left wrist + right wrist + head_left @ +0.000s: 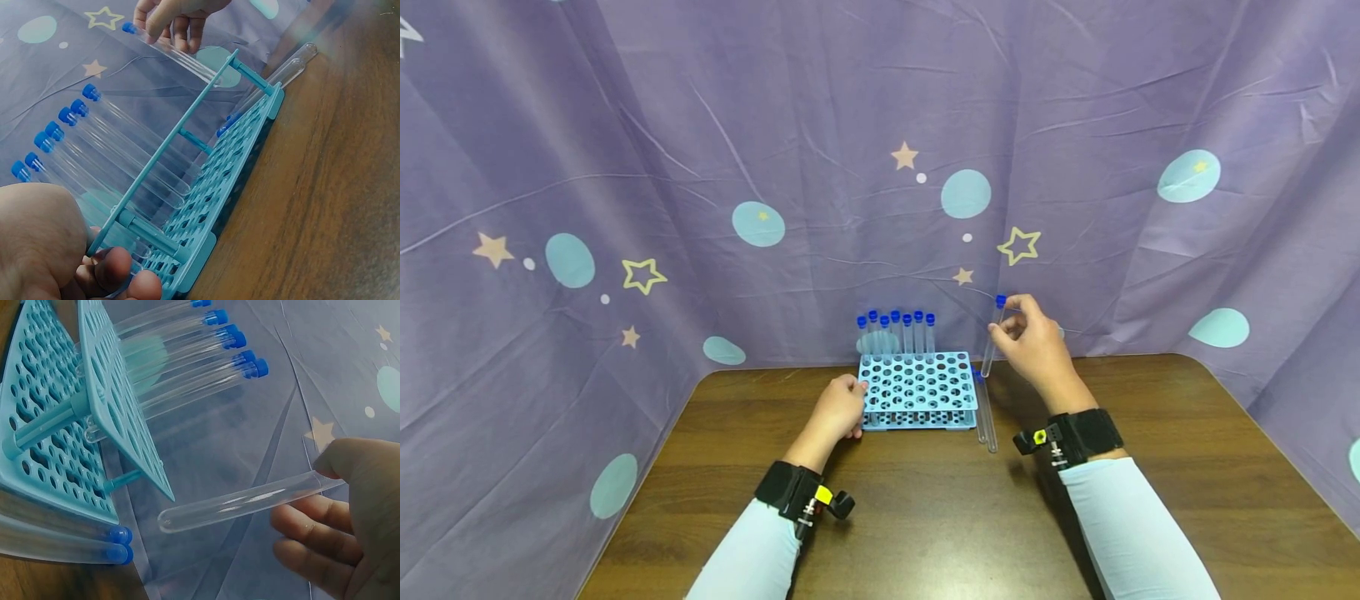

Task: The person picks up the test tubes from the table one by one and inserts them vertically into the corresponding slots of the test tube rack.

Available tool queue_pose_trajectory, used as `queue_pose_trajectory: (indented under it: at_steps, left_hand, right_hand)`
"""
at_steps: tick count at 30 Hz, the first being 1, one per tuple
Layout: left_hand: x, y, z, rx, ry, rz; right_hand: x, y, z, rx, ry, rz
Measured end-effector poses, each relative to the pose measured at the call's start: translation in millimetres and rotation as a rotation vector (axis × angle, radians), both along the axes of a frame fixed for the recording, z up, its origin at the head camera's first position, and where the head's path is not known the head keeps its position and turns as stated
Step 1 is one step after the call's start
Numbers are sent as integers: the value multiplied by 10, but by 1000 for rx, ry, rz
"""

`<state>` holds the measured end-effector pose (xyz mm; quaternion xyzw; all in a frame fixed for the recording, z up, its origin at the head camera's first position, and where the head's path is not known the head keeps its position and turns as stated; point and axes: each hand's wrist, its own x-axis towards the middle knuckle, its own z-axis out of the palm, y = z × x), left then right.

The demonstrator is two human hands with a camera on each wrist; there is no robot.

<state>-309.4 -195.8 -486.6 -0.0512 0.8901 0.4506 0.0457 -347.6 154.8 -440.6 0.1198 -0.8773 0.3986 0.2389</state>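
A light blue test tube rack (917, 385) stands on the table, several blue-capped clear test tubes (187, 387) upright in its rear holes. My left hand (840, 406) grips the rack's left end, its fingers curled at the edge of the upper plate. To the right of the rack, my right hand (1032, 343) pinches another test tube (250, 501) near its blue cap. This tube hangs slightly tilted, rounded end down, beyond the rack's right end. Two more capped tubes (986, 417) lie side by side on the table along the rack's right side.
The wooden table (917, 508) reaches back to a purple curtain (850, 167) printed with stars and ovals, which hangs close behind the rack. Both wrists carry black straps (1084, 435) with small cameras.
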Motion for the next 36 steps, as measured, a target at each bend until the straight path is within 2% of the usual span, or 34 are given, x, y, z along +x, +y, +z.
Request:
queue_pose_trajectory:
  at_steps: [12,18,27,36]
  left_hand:
    - [-5,-6,-7,5,0,-1]
    - [-2,-7,-12,10,3,-6]
    - [15,-12,-17,20,11,-8]
    - [11,1,-25,13,14,-10]
  right_hand:
    - [11,-55,0,-76,93,-17]
    - [-13,-147,-47,-104,162,14]
    - [-1,-264,-68,-105,189,33]
    - [42,-330,-68,-70,171,54]
